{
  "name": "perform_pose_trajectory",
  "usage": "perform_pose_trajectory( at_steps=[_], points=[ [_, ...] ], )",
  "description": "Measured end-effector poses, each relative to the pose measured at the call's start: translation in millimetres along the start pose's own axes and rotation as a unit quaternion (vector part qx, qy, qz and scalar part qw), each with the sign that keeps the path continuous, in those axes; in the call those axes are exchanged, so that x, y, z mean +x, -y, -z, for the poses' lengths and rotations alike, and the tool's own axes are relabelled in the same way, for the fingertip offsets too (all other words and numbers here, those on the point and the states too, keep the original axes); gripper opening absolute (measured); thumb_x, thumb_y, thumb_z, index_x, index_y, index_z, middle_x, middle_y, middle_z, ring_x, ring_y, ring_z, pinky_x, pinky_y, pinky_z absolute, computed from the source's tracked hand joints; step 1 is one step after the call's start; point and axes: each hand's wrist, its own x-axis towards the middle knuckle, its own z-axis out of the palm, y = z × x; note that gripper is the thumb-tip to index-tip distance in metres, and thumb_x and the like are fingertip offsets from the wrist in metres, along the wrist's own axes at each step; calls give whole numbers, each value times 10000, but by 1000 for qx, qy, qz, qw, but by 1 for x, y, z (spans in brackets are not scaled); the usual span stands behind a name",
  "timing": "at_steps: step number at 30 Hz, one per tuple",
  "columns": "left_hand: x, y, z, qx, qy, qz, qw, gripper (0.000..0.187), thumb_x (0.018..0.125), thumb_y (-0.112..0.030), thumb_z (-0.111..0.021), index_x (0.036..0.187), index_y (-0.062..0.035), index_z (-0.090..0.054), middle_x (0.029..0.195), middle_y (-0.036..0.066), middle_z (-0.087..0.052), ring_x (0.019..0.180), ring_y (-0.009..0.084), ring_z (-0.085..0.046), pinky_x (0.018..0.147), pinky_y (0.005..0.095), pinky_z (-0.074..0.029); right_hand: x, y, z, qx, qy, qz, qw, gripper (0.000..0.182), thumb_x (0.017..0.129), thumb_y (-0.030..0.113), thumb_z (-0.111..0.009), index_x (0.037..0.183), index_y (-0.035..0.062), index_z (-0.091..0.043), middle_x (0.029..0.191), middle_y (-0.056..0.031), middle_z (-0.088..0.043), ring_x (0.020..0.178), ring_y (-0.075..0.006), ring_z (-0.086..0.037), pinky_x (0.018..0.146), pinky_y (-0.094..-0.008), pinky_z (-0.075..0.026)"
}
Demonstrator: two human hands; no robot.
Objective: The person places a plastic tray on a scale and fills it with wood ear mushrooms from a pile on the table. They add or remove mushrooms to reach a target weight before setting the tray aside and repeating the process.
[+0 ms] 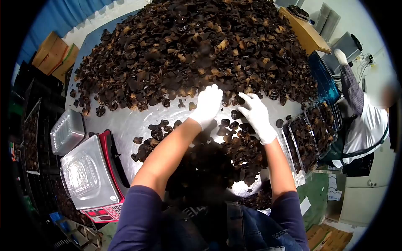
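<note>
Dark brown, curled wood ear mushrooms (180, 50) form a large heap on the metal table (121, 121). At the heap's near edge is my left hand (208, 105) in a white glove, its fingers bent and held together; whatever they hold is hidden. My right hand (256, 117), also gloved in white, is just to the right with fingers apart. A dark mushroom piece (240, 100) lies by its fingertips, and another piece (235, 114) is beside its thumb. Below both hands, a smaller spread of mushrooms (243, 152) reaches towards my body, partly in shadow.
At left, a red scale (109, 211) bears a clear plastic tray (83, 178); more clear containers (67, 131) stand behind it. Clear boxes of mushrooms (307, 142) sit at right. Beyond them is another person (364, 121) with one arm raised. Cardboard boxes (50, 52) stand back left.
</note>
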Motion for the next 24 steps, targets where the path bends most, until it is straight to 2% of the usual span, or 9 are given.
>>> perform_pose_trajectory(
  at_steps=[3,5,8,9,11,14,17,19,24],
  points=[
    [-4,16,3,18,-35,-18,999,139,875,-59,-504,965,-33,-606,941,166,-596,882,326,-620,735,436,-526,18,-11,-25,-134,-55,84,986,365,831,239,-687,1173,115,-666,1039,-142,-637,925,-283,-646,846,-370,-508],
    [-8,23,9,79,9,6,997,122,862,-77,-524,900,-20,-625,867,177,-629,799,348,-637,712,443,-530,22,-16,-23,-28,19,30,999,264,836,228,-681,1058,85,-694,958,-130,-635,909,-292,-641,813,-386,-508],
    [-34,36,43,-69,22,-108,992,103,813,-88,-565,788,-22,-640,828,191,-656,775,359,-644,715,422,-538,-5,7,12,85,82,-1,993,198,839,182,-683,1001,69,-699,913,-115,-637,863,-303,-636,776,-386,-513],
    [-33,34,65,-68,229,-57,969,129,804,-82,-584,866,-45,-690,895,173,-684,823,336,-665,736,405,-539,-21,21,32,117,138,-18,983,216,836,171,-697,1026,69,-700,941,-116,-651,888,-295,-646,797,-373,-519],
    [-40,43,69,-64,348,-69,933,182,808,-109,-622,950,-77,-732,932,151,-707,851,314,-679,763,380,-541,-56,29,47,209,162,9,964,318,815,168,-739,1117,84,-688,1063,-126,-670,964,-286,-659,861,-362,-519],
    [-46,36,107,-146,299,-48,942,225,817,-165,-673,1012,-72,-736,928,150,-717,888,303,-689,792,365,-543,-96,36,81,126,99,21,987,429,828,174,-747,1221,53,-624,1186,-129,-645,1066,-298,-635,941,-360,-496],
    [-45,39,119,-123,282,4,952,235,829,-199,-687,1012,-58,-731,925,149,-721,886,312,-688,798,364,-543,-155,13,94,201,-42,-162,965,556,869,244,-725,1342,24,-532,1339,-186,-539,1208,-331,-550,1022,-408,-442],
    [-43,46,132,-146,288,32,946,298,860,-270,-689,1043,-37,-721,933,164,-712,879,335,-678,787,386,-536,-205,-12,87,41,-96,-111,988,735,860,348,-730,1427,-4,-422,1430,-238,-443,1295,-386,-465,1081,-454,-377],
    [-67,55,195,-89,163,22,982,377,885,-330,-673,1086,-12,-692,998,171,-695,915,350,-662,820,408,-525,-297,-2,38,-65,-58,-81,993,1099,791,711,-635,1498,-40,-258,1504,-357,-266,1371,-511,-317,1127,-552,-267]
  ],
)
